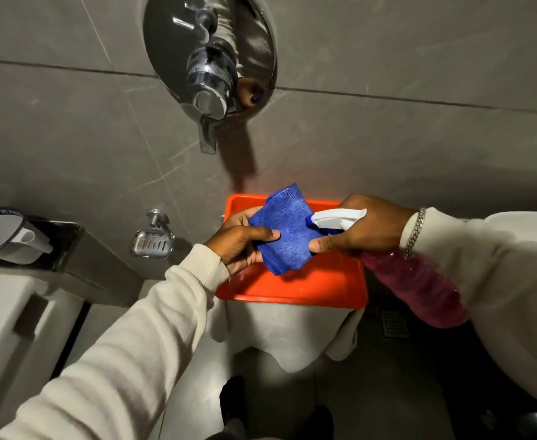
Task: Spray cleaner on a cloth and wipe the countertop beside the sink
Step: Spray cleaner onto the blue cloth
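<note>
A folded blue cloth (287,230) is held up over an orange tray (292,287). My left hand (240,241) grips the cloth by its left edge, thumb on top. My right hand (364,227) is wrapped around the neck of a spray bottle (419,287) with a pink body and a white nozzle (337,217). The nozzle points left and sits almost against the cloth. My right thumb touches the cloth's right edge.
The orange tray rests on a stand draped in white cloth (292,338). A chrome tap fitting (208,74) sticks out of the grey tiled wall above. A metal soap dish (151,244) hangs on the wall at left, beside a grey ledge (70,255) with a white object (6,238). A floor drain (395,322) lies lower right.
</note>
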A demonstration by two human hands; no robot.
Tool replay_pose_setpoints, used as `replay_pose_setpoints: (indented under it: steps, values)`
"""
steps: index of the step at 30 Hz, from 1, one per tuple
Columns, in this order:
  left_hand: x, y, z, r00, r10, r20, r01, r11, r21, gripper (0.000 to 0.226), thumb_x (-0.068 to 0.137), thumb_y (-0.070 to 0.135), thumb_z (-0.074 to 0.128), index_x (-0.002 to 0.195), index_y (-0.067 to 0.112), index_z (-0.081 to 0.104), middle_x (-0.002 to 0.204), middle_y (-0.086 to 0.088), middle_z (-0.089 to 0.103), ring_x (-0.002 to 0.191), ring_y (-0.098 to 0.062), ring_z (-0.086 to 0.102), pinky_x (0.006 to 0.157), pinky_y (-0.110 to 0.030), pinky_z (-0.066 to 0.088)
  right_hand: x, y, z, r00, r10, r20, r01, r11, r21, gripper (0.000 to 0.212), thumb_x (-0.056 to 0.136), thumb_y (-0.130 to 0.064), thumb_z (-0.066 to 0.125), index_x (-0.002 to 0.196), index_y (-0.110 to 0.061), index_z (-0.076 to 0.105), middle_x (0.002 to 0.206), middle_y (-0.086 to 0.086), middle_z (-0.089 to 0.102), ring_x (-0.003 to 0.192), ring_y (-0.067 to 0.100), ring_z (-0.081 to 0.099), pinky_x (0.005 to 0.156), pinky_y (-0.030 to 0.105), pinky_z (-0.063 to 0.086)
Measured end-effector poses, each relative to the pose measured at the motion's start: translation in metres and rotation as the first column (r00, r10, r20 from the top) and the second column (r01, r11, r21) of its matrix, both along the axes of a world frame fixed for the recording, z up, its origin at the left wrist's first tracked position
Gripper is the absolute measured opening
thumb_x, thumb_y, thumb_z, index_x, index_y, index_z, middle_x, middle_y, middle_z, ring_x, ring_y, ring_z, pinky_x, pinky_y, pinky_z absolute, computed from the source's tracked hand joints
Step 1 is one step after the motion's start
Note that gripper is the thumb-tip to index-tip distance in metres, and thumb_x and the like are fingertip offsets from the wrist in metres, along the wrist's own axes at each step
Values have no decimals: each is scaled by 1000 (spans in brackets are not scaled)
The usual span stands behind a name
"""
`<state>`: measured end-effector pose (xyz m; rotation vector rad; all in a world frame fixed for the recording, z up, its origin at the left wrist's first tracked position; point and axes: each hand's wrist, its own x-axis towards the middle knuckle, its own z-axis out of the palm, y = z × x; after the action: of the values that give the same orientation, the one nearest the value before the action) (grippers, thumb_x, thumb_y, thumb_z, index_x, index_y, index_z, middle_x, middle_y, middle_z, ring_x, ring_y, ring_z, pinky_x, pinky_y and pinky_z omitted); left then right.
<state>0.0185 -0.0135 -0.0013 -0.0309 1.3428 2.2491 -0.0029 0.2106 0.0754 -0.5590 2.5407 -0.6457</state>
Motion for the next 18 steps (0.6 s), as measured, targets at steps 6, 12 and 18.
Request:
replay_pose_setpoints:
  steps: [6, 12, 18]
  values:
    - [5, -4, 10, 1000, 16, -6, -16, 1000, -21, 52, 68, -7, 59, 119, 4, 57, 105, -14, 64, 91, -28, 66, 80, -45, 56, 2, 2, 22, 995, 13, -95, -12, 1000, 5, 51, 60, -73, 69, 64, -23, 58, 51, -6, 44, 48, 7, 38, 54, 25, 38]
    - [5, -8, 15, 999, 9, -30, -9, 1000, 5, 40, 67, -9, 59, 101, 13, 66, 90, -6, 72, 80, -22, 71, 68, -39, 61, 10, -4, 17, 997, -36, -65, 32, 998, -58, 16, 65, -54, 79, 75, -48, 69, 62, 3, 60, 59, 14, 52, 66, 33, 47]
    - [7, -13, 25, 999, 25, -29, -26, 1000, -15, 54, 67, -9, 58, 121, -1, 54, 109, -18, 59, 95, -31, 62, 81, -44, 55, 10, 0, 25, 972, 49, -229, -36, 998, 60, 55, 64, -65, 74, 62, -14, 52, 45, -1, 35, 45, 13, 32, 51, 25, 32]
